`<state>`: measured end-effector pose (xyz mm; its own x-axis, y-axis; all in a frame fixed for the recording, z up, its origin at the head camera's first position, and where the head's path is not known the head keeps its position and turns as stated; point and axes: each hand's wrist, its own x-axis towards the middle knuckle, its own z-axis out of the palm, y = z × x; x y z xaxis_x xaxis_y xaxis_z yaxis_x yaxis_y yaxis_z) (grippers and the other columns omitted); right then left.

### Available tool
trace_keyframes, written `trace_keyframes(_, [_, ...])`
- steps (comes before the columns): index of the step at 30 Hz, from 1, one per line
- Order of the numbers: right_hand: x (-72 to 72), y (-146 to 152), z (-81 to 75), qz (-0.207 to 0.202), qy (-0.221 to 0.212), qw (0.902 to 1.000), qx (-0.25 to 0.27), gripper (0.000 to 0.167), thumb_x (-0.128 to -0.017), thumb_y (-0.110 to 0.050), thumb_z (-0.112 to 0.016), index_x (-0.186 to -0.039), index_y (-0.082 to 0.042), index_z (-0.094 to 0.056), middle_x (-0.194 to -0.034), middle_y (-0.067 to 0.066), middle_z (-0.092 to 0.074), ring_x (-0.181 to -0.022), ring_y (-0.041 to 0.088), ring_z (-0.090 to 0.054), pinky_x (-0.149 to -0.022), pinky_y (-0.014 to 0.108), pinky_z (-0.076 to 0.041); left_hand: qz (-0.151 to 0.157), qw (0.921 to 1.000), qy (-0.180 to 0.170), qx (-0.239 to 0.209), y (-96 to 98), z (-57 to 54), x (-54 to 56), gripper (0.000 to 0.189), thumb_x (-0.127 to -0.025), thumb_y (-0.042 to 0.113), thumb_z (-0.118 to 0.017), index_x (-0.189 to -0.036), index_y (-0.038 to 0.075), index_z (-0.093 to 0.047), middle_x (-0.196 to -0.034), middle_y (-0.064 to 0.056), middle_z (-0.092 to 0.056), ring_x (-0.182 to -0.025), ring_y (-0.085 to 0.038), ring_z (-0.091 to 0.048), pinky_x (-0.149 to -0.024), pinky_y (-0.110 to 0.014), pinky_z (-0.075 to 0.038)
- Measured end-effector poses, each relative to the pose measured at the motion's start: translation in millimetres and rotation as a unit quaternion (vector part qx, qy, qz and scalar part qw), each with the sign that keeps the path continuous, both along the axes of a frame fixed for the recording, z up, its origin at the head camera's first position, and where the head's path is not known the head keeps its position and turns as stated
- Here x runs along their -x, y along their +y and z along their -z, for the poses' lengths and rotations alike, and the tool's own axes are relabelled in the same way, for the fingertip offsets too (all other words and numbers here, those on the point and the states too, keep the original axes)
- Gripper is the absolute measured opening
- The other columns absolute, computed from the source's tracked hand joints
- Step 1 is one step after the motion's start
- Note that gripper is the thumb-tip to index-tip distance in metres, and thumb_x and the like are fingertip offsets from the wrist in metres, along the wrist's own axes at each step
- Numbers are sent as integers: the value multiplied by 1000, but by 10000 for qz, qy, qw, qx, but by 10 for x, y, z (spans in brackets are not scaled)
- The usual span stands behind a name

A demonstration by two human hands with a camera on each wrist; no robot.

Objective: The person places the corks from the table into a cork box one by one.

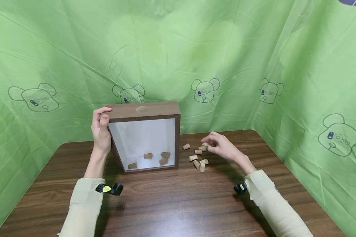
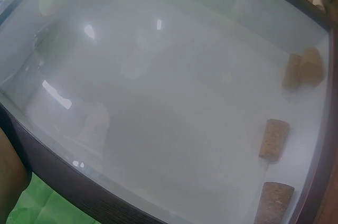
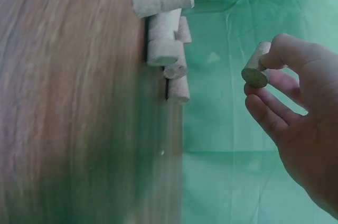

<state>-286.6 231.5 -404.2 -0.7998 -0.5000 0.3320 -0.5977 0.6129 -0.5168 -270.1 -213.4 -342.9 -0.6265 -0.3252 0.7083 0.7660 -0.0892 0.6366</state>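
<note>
A wooden shadow box frame (image 1: 177,141) with a clear front stands upright on the table. My left hand (image 1: 101,131) grips its upper left corner, thumb on the front side and fingers over the top. Several corks lie inside at the bottom, one of them a brown cork (image 2: 274,140) in the left wrist view. An oval opening (image 1: 142,109) shows in the frame's top edge. To the right, my right hand (image 1: 222,146) pinches a cork (image 3: 257,65) between thumb and fingers, raised above the table. Beneath it lies a loose group of corks (image 1: 193,158), one standing on end.
The dark wooden table (image 1: 178,204) reaches back to a green curtain (image 1: 172,59) printed with bear outlines, which also closes in both sides. Black camera straps sit at each wrist, the left strap (image 1: 116,189) hanging low over the table.
</note>
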Motion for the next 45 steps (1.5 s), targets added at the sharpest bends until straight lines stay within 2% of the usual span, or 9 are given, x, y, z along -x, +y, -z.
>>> trace_keyframes(8, [-68,-88,-150,-114,452,9989,99,35,-85,-3,-65,-118,-14,-70,-99,-4,-61,-90,10,-59,-79,33,-54,53,10000,11,-16,18,-11,-8,38,-91,42,-67,-112,11,-65,-122,0,-60,-136,-25,-40,-113,-30,-23])
trace_keyframes(16, [-110,-194,-312,-315,841,9952,386,35,-86,0,-64,-119,-8,-70,-96,-2,-59,-86,10,-57,-74,38,-53,38,10000,43,-25,10,5,-8,37,-92,41,-67,-112,10,-65,-121,0,-60,-136,-27,-39,-112,-29,-24])
trace_keyframes(23, [-136,-279,-476,-272,1209,9892,779,36,-83,4,-66,-117,-5,-70,-97,0,-62,-84,10,-59,-75,27,-54,66,10000,29,-7,16,-5,-13,34,-93,39,-66,-113,11,-65,-121,0,-59,-136,-26,-39,-112,-28,-24])
trace_keyframes(32, [-146,-381,-765,-384,1524,9823,1021,35,-85,2,-69,-118,-10,-71,-100,2,-65,-85,11,-61,-78,30,-55,105,9999,84,-50,22,-4,-6,36,-93,38,-65,-113,8,-65,-121,-2,-59,-135,-27,-39,-112,-28,-24])
trace_keyframes(37, [-167,-472,-896,-468,1732,9766,1190,36,-84,4,-71,-117,-10,-71,-101,3,-66,-85,10,-61,-78,33,-55,124,9999,72,-33,13,6,0,36,-93,39,-66,-113,9,-65,-122,-2,-59,-135,-26,-39,-112,-29,-24])
trace_keyframes(45, [-208,-616,-1092,-791,2157,9615,1510,34,-82,4,-74,-114,-5,-71,-99,8,-66,-84,16,-61,-77,34,-54,141,9999,77,-58,8,1,-1,36,-93,38,-66,-113,9,-65,-122,-2,-58,-136,-28,-37,-111,-28,-24])
